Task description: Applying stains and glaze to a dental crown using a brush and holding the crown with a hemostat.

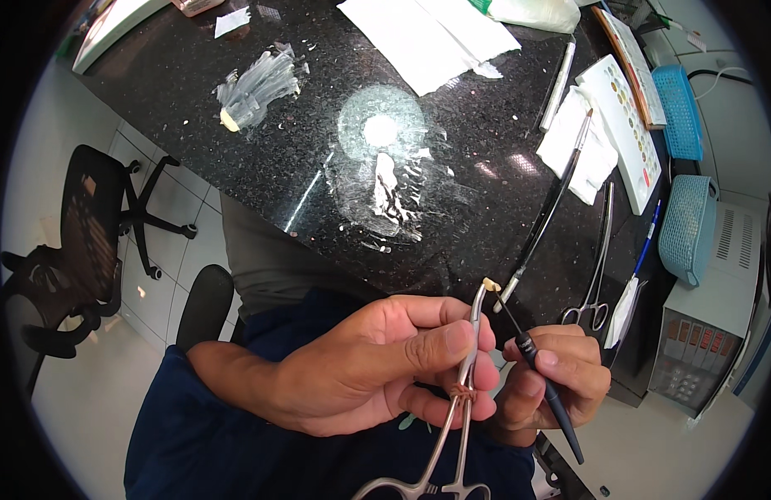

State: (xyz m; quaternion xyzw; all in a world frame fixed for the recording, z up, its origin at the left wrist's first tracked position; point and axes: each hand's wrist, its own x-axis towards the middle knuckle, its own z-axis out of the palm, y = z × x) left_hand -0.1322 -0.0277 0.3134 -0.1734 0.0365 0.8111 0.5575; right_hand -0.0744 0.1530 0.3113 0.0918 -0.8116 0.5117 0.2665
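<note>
My left hand [352, 367] is closed round curved locking forceps [475, 329], whose finger rings point down toward my lap. A reddish-brown band is wound about their shanks. In their tip sits a small cream, tooth-like piece [490, 285]. My right hand [569, 367] pinches a slim black-handled tool [559, 414]. Its fine tip reaches up beside the tooth-like piece; whether they touch I cannot tell. Just beyond both hands, a long black-handled brush [545, 215] lies on the dark speckled counter [319, 196].
White paste [387, 187] is smeared across the counter, with a grey-white smear [265, 83] farther left. On the right are a crumpled tissue [573, 154], a shade palette [623, 125], a second pair of forceps [600, 267], blue baskets [687, 229] and a grey machine [706, 321]. An office chair [94, 208] stands left.
</note>
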